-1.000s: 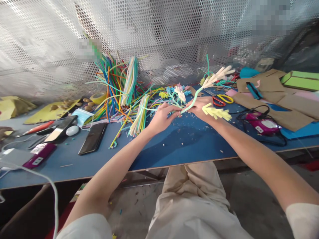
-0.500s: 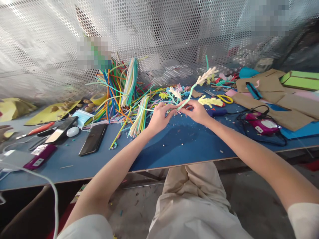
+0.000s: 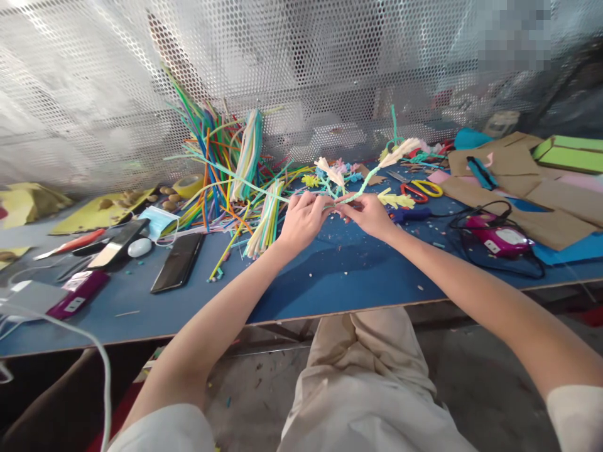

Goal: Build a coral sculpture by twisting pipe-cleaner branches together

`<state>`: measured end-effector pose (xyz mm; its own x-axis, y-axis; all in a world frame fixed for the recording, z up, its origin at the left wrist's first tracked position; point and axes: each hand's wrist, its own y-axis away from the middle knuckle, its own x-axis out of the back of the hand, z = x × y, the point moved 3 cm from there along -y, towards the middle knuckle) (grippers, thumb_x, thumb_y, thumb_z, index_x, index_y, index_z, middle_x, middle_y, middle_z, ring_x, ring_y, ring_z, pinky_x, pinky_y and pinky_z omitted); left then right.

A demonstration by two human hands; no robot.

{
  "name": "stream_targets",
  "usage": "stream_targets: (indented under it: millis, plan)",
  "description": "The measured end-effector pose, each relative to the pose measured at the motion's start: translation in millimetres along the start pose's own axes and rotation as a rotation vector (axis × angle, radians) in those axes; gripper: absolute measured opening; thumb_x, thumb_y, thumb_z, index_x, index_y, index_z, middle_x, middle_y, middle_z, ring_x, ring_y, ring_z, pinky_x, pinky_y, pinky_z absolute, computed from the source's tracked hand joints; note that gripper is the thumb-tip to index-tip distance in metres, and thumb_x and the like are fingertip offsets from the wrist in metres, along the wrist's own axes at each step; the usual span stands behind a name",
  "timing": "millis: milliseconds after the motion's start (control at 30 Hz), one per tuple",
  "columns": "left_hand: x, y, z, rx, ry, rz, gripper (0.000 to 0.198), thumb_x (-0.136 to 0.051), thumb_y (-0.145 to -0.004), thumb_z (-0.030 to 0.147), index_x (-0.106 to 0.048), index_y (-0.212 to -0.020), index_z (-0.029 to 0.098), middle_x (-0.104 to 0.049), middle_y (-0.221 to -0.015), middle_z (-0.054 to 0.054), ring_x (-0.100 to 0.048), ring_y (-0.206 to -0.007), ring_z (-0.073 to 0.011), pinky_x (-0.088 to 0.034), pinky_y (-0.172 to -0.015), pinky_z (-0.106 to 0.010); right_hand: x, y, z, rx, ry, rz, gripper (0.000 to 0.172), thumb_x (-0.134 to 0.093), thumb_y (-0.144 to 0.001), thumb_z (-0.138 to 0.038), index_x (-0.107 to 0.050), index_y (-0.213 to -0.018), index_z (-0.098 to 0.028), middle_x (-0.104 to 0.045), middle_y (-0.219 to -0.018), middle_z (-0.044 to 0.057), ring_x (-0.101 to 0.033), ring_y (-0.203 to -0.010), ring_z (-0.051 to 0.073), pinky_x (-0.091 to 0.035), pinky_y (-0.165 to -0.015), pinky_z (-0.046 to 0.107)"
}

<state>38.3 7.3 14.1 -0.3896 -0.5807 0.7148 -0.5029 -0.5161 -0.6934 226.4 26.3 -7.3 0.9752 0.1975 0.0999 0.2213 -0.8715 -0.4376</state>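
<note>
Both my hands meet over the blue table, pinching a pipe-cleaner flower stem. The stem is light green with cream tufts at its far end and a yellow tuft to the right. My left hand is closed on the near end of the stem. My right hand pinches the stem just beside it. A second cream tuft rises behind my fingers.
A heap of coloured pipe cleaners leans on the mesh wall. Phones, a mask and tape lie left. Scissors, a magenta glue gun with black cord, cardboard and green boxes lie right.
The flower stem has swung lower and flatter toward the table. My right hand has slid left along the stem, closer to my left hand.
</note>
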Motion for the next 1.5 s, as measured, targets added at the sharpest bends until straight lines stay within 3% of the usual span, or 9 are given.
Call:
stream_targets:
  millis: [133,267,400,533,767,1000,1233,1400,1500]
  plan:
    - [0.6,-0.3,1.2,0.035,0.082,0.017,0.016,-0.057,-0.108,0.036,-0.064,-0.115,0.024,-0.080,-0.108,-0.005,-0.066,-0.104,-0.0247,-0.044,-0.094,-0.042,1.8,-2.0,-0.2,0.062,0.032,0.031,0.045,-0.085,-0.077,-0.064,-0.080,-0.091,-0.021,-0.077,-0.084,0.005,-0.065,-0.063,0.017,-0.056,-0.058,0.032]
    - [2.2,-2.2,1.6,0.188,0.411,0.065,0.013,-0.063,-0.105,0.032,-0.058,-0.111,0.021,-0.078,-0.109,-0.006,-0.072,-0.104,-0.0220,-0.050,-0.093,-0.040,2.5,-1.6,-1.6,0.119,-0.009,0.037,0.042,-0.085,-0.078,-0.061,-0.079,-0.090,-0.022,-0.076,-0.090,0.003,-0.065,-0.068,0.016,-0.056,-0.063,0.031]
    - [0.8,-5.4,2.5,0.298,0.800,-0.043,0.017,-0.061,-0.105,0.036,-0.056,-0.110,0.021,-0.079,-0.098,-0.005,-0.076,-0.089,-0.0172,-0.055,-0.081,-0.033,1.4,-0.7,-1.2,0.144,-0.088,-0.017,0.039,-0.083,-0.082,-0.061,-0.076,-0.091,-0.024,-0.073,-0.084,0.001,-0.064,-0.072,0.017,-0.055,-0.069,0.032]
    - [7.3,-7.5,9.2,0.313,0.937,-0.077,0.027,-0.063,-0.104,0.046,-0.056,-0.110,0.020,-0.080,-0.095,-0.006,-0.076,-0.088,-0.0168,-0.056,-0.080,-0.031,-2.7,-0.4,2.0,0.064,-0.222,-0.076,0.042,-0.083,-0.080,-0.064,-0.070,-0.092,-0.026,-0.066,-0.079,-0.001,-0.060,-0.070,0.016,-0.052,-0.067,0.032]
    - [21.2,-6.7,20.7,0.319,0.902,0.028,0.024,-0.067,-0.101,0.041,-0.060,-0.110,0.020,-0.078,-0.102,-0.006,-0.077,-0.095,-0.0174,-0.058,-0.085,-0.031,-10.6,1.8,-0.9,0.001,-0.432,-0.179,0.032,-0.083,-0.086,-0.053,-0.067,-0.096,-0.027,-0.062,-0.079,-0.003,-0.056,-0.068,0.013,-0.047,-0.065,0.029]
    - [15.1,-9.5,17.5,0.245,0.719,-0.157,0.034,-0.053,-0.108,0.042,-0.073,-0.091,0.020,-0.078,-0.085,-0.002,-0.067,-0.075,-0.0156,-0.051,-0.075,-0.031,-1.2,-3.0,5.2,0.060,-0.300,-0.116,0.036,-0.086,-0.083,-0.055,-0.070,-0.093,-0.025,-0.056,-0.074,-0.004,-0.046,-0.064,0.012,-0.038,-0.061,0.028]
    - [10.8,-2.5,13.9,0.091,0.203,-0.045,0.028,-0.054,-0.107,0.040,-0.077,-0.104,0.023,-0.077,-0.088,-0.007,-0.063,-0.094,-0.0257,-0.046,-0.090,-0.043,-6.9,-0.5,-0.4,-0.103,-0.349,-0.096,0.042,-0.090,-0.076,-0.057,-0.067,-0.083,-0.022,-0.059,-0.071,-0.004,-0.055,-0.067,0.011,-0.047,-0.064,0.027]
    - [3.8,-0.2,4.8,0.050,0.118,-0.033,0.032,-0.048,-0.109,0.041,-0.076,-0.107,0.025,-0.079,-0.092,-0.009,-0.062,-0.099,-0.0283,-0.042,-0.093,-0.047,-10.1,0.3,3.6,-0.268,-0.385,-0.018,0.045,-0.096,-0.068,-0.053,-0.072,-0.086,-0.019,-0.072,-0.076,0.002,-0.067,-0.071,0.015,-0.060,-0.071,0.030]
    - [1.4,-0.5,1.9,0.064,0.117,-0.012,0.032,-0.048,-0.109,0.042,-0.076,-0.108,0.026,-0.079,-0.091,-0.009,-0.062,-0.099,-0.0287,-0.041,-0.093,-0.047,-9.5,0.0,7.2,-0.253,-0.341,0.004,0.047,-0.095,-0.068,-0.057,-0.076,-0.085,-0.018,-0.076,-0.079,0.005,-0.070,-0.071,0.017,-0.064,-0.073,0.034]
